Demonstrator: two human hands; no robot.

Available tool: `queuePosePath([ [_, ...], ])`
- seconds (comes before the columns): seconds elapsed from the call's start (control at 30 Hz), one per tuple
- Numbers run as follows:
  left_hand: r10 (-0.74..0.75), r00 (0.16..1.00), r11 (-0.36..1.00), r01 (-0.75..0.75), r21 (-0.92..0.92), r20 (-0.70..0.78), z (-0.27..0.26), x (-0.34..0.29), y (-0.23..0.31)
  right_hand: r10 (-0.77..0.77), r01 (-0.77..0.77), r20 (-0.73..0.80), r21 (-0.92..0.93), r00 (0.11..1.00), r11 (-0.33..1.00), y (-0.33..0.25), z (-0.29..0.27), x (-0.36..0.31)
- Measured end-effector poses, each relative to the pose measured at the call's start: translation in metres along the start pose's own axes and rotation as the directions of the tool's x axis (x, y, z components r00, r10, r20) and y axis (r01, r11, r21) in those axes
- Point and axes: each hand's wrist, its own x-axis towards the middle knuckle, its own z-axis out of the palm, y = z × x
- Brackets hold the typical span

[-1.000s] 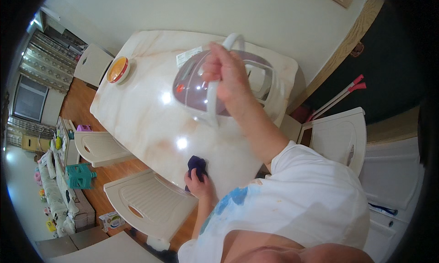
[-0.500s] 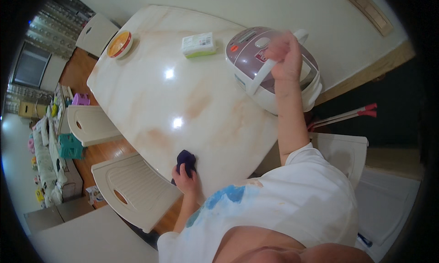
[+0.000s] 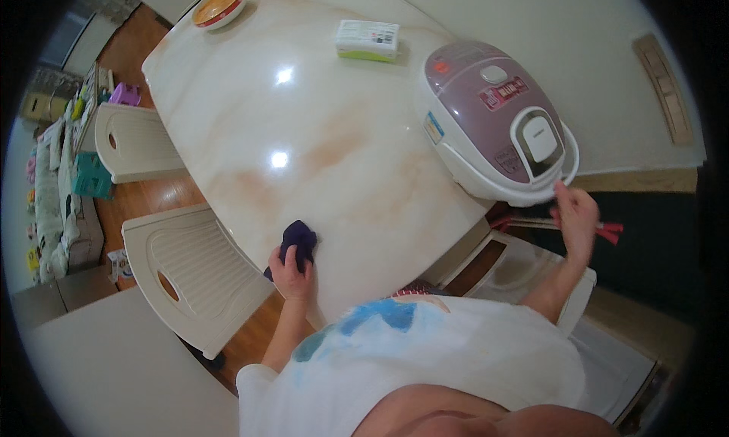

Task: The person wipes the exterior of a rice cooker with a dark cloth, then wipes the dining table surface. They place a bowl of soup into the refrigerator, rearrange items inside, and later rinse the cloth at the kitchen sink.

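Note:
A dark purple cloth (image 3: pixel 298 243) lies bunched on the marble-patterned table (image 3: pixel 357 201) near its front left edge. My left hand (image 3: pixel 291 274) grips it, pressed to the tabletop. At the table's right side stands a white rice cooker (image 3: pixel 474 107) with a mauve lid, closed. Its white carrying handle (image 3: pixel 575 157) is folded down at the right. Beside the cooker's near right end is my right hand (image 3: pixel 575 217), its fingers loosely bent and apart, the fingertips at the handle's lower part. Nothing shows within that hand; whether the fingertips touch the handle is unclear.
A tissue pack (image 3: pixel 367 41) and an orange-and-red bowl (image 3: pixel 219 7) sit farther back on the table. Cream chairs (image 3: pixel 194 274) line the left side; another chair (image 3: pixel 524 266) stands at the near right. Red-ended poles (image 3: pixel 607 230) are beyond my right hand.
The cooker's handle has swung from across the lid down to the right. My right hand has moved from above the lid to the cooker's near right end. My left hand still grips the cloth.

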Motion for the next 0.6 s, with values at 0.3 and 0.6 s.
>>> queuePosePath([
  [0.3,-0.006,1.0,1.0,0.006,-0.006,0.011,0.0,0.003,-0.002,-0.6,0.433,-0.111,0.795,0.792,0.424,-0.093,0.141,-0.028],
  [0.6,-0.016,1.0,0.999,0.017,-0.03,0.004,-0.003,0.006,-0.003,-0.689,0.658,-0.111,-0.221,0.716,0.719,-0.223,0.388,0.121],
])
